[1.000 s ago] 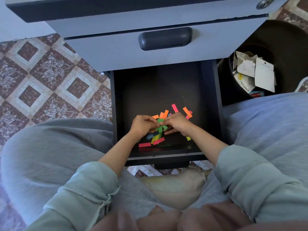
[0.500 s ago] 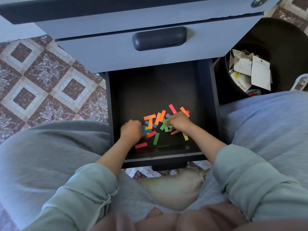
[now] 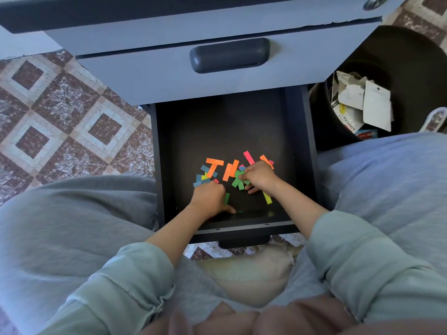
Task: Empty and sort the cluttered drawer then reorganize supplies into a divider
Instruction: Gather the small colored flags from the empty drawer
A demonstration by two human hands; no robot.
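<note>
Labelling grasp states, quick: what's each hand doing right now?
Left hand: knuckles up among the coloured strips in the drawer; grip cannot be told.
Right hand: fingers curled on the green strips, apparently pinching them.

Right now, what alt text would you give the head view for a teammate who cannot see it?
A seated person's left hand and right hand are down among small coloured paper strips scattered on the floor of an open black drawer below a closed grey drawer. A round black bin of torn packaging stands to the right.
</note>
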